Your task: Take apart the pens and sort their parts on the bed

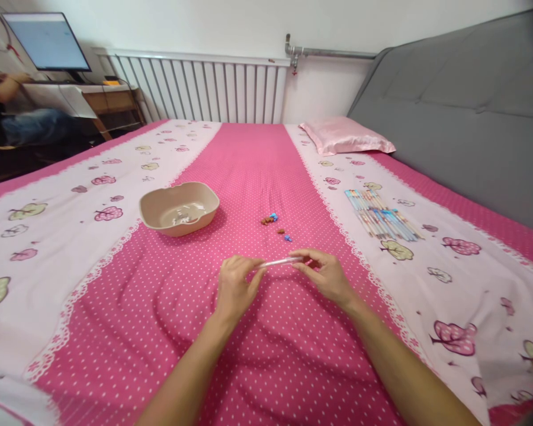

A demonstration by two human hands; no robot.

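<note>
Since the pale stick is being fingertip-pinched by left hand and right hand, little's being gripped; a drop's being risked, imo.

Behind a thin white stick, small brown-and-blue pieces lie on the pink-and-white bedsheet, a beige plastic basin left, slim pale pen-like sticks right.

Monitor: lit, pale screen, standing on the cloth-draped bench
Person: beside the bench, partly cut off at the left
Radiator: white, slatted, along the wall
Pipe: grey, running right from the radiator's top corner
Pillow: pink, shiny, near the headboard
Headboard: grey, padded
</note>
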